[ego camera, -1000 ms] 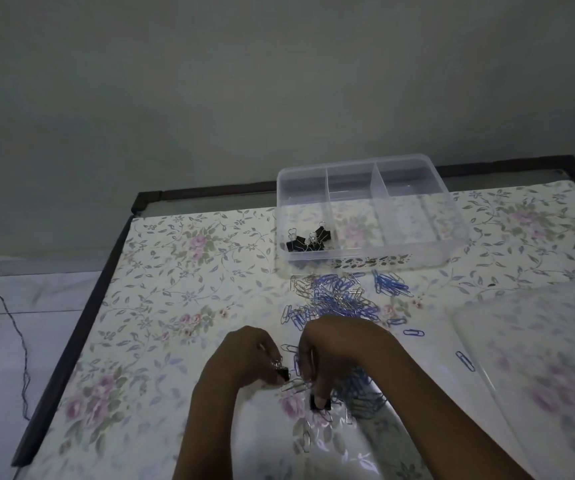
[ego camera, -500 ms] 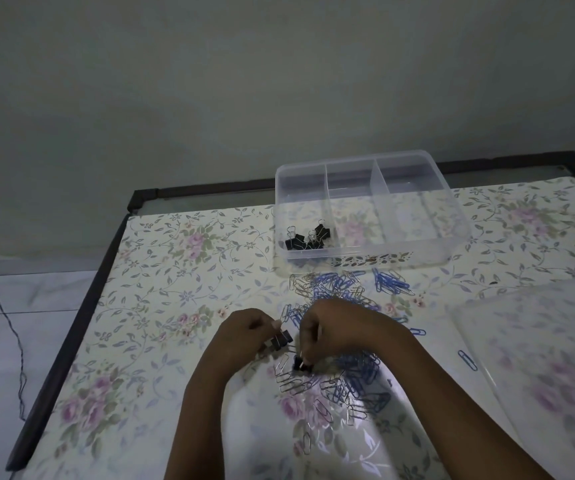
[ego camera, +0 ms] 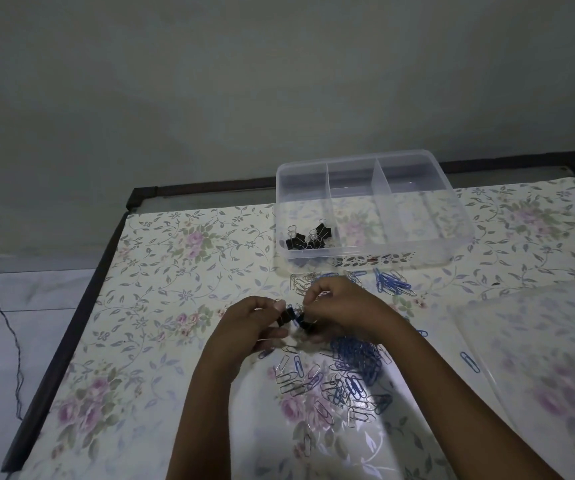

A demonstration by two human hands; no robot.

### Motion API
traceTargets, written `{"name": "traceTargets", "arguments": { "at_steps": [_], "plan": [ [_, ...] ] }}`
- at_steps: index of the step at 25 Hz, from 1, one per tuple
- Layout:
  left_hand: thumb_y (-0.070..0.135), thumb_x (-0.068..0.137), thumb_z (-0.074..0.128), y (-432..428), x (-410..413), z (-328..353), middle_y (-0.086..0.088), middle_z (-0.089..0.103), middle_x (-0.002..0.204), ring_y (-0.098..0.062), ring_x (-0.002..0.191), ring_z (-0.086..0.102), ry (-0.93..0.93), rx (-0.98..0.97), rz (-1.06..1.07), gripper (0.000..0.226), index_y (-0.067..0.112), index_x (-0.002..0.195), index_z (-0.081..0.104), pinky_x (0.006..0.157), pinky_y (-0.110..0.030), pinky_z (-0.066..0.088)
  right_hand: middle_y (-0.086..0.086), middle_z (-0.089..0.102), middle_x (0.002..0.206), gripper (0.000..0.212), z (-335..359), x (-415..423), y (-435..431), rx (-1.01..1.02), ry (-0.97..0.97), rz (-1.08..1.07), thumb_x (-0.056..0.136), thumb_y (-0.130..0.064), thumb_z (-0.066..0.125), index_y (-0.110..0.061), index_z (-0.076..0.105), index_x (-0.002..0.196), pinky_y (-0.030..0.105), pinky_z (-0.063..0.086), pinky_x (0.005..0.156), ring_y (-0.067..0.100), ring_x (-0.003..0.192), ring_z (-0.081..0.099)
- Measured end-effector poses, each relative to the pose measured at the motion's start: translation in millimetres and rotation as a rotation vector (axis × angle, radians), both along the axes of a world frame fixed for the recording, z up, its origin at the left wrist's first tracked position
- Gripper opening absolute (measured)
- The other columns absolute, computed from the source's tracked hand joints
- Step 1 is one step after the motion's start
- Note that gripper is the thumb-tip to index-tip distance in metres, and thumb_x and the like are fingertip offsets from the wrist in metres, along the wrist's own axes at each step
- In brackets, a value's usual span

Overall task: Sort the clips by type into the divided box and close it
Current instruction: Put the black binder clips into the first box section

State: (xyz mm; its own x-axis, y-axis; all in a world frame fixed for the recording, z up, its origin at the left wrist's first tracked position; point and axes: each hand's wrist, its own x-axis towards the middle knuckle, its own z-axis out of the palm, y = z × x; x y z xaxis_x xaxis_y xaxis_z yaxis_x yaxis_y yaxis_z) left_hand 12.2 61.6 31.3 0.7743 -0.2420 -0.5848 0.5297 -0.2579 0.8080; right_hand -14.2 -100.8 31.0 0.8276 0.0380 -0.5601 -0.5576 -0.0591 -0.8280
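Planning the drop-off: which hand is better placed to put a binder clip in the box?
Right hand, probably: like the left hand it pinches a binder clip, but sits nearer the box.

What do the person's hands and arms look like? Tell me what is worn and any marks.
Both arms are bare up to the picture's edge, with no sleeve on the left forearm or the right forearm. The left hand and right hand wear no gloves, and no watch, bracelet or ring shows in the dim light.

Clear divided box (ego camera: pixel 417 254), open, near the bench's far edge; black binder clips (ego camera: pixel 308 237) in its left compartment; blue and silver paper clips (ego camera: pixel 355 356) strewn mid-bench.
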Motion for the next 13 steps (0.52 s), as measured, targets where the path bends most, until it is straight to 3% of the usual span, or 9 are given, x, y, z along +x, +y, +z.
{"name": "traceTargets", "arguments": {
  "at_steps": [4,8,13],
  "plan": [
    [0.023,0.084,0.063,-1.1,0.1,1.6,-0.002,0.07,0.084,-0.008,0.066,0.065,-0.022,0.004,-0.032,0.009,0.014,0.083,0.061,0.057,-0.017,0.048,0.014,0.066,0.076,0.018,-3.1,-3.0,-2.4,0.014,-0.001,0.103,0.074,-0.007,0.074,-0.005,0.061,0.086,0.032,0.056,0.058,0.023,0.063,0.065],
    [0.023,0.081,0.066,-1.4,0.5,2.9,0.006,0.07,0.073,-0.005,0.065,0.064,-0.049,0.003,-0.039,0.007,0.019,0.079,0.062,0.064,-0.022,0.044,0.009,0.065,0.064,0.006,-6.6,-0.8,1.5,-0.057,-0.099,0.088,0.079,-0.011,0.071,-0.007,0.068,0.076,0.025,0.052,0.051,0.014,0.052,0.063],
    [0.018,0.082,0.066,-3.8,1.2,0.5,0.007,0.07,0.064,-0.003,0.061,0.065,-0.171,0.002,0.012,0.005,0.018,0.078,0.063,0.065,-0.025,0.043,-0.002,0.063,0.051,0.007,-8.8,1.4,1.3,-0.204,-0.189,0.089,0.078,-0.012,0.072,-0.009,0.072,0.073,0.027,0.057,0.058,0.014,0.052,0.063]
  ]
}}
